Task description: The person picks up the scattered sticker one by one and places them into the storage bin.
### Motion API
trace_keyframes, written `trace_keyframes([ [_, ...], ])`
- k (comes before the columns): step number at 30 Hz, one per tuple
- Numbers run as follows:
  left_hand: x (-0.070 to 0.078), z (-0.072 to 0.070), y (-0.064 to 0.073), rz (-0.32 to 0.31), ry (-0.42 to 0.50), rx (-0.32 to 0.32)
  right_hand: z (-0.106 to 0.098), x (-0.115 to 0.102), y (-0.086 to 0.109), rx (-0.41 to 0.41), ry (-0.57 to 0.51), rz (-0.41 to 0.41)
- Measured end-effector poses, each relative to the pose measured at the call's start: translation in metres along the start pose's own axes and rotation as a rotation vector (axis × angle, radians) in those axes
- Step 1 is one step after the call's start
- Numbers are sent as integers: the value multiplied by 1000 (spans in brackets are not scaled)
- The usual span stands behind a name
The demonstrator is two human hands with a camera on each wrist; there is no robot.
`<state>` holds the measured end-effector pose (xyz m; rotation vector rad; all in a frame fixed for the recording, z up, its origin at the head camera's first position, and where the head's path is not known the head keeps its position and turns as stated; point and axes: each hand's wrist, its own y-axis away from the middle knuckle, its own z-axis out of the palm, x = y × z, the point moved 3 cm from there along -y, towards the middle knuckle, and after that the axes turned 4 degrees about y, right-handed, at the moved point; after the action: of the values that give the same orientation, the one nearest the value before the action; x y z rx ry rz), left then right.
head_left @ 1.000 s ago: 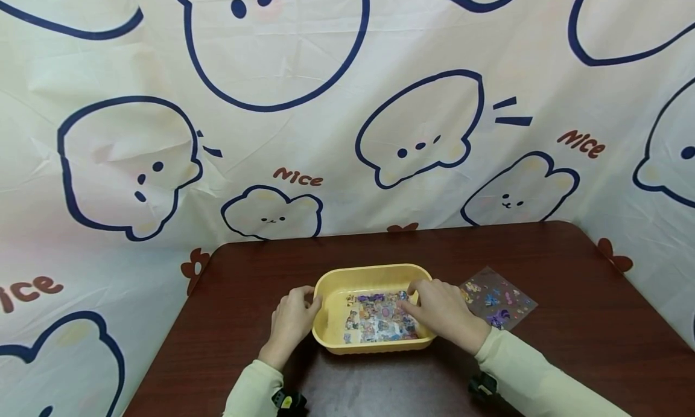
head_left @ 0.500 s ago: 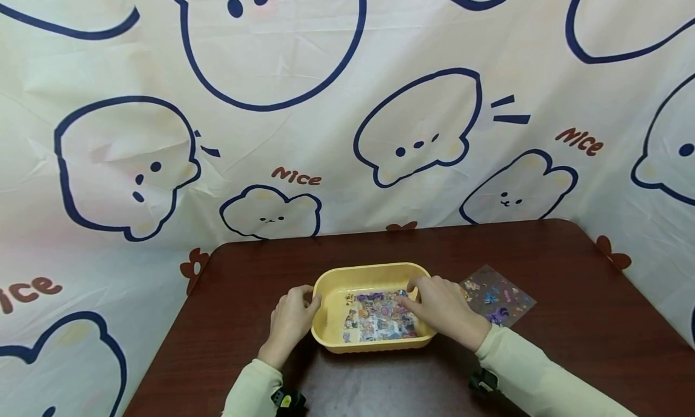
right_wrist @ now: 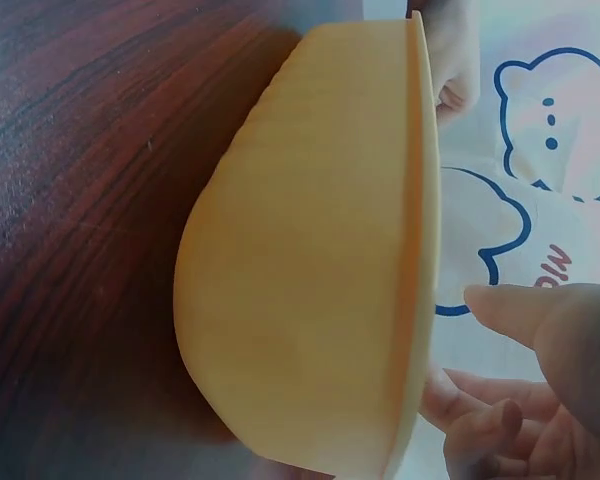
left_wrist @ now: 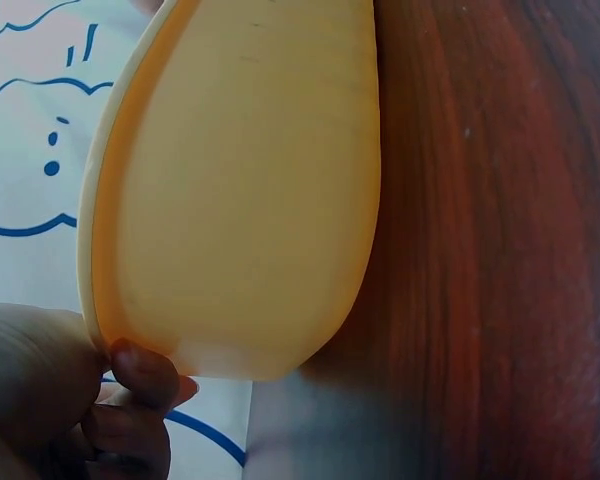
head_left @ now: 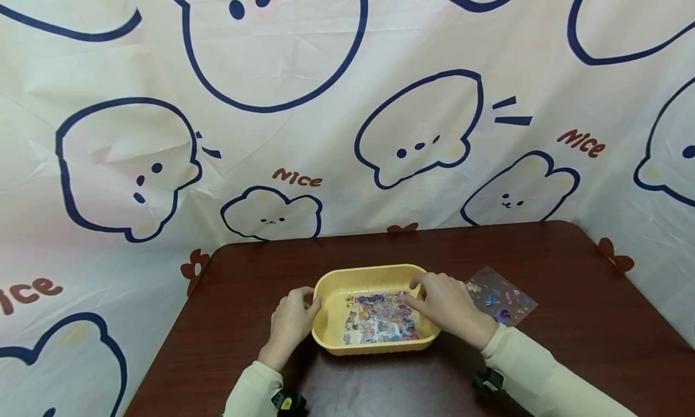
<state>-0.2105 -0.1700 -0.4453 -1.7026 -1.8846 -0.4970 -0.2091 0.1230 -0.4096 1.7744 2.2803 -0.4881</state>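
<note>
In the head view a yellow plastic tray (head_left: 374,347) stands on the table, with a sheet of small colourful pictures (head_left: 382,317), like stickers, lying inside. My left hand (head_left: 290,320) grips the tray's left end; the left wrist view shows a finger (left_wrist: 145,372) bent against the wall below the rim. At the right end is my right hand (head_left: 450,305), its thumb reaching over the tray. The right wrist view shows that thumb (right_wrist: 515,310) apart from the rim and the other fingers loosely bent near the rim, pinching nothing visible.
A clear sheet with colourful shapes (head_left: 510,299) lies on the table right of the tray, partly behind my right hand. The dark brown table (head_left: 260,266) ends at a hanging cloth (head_left: 336,139) with cartoon drawings.
My right hand has shifted slightly right and up, showing more of the tray's right end. The left hand and the tray stay about where they were.
</note>
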Motion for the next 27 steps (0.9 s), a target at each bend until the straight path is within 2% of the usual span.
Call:
trace_keyframes([
  [16,0,0,0,6,8,2,-14,5,-3,31,9,36],
  [27,1,0,1,3,5,-4,-18,16,0,56,21,21],
])
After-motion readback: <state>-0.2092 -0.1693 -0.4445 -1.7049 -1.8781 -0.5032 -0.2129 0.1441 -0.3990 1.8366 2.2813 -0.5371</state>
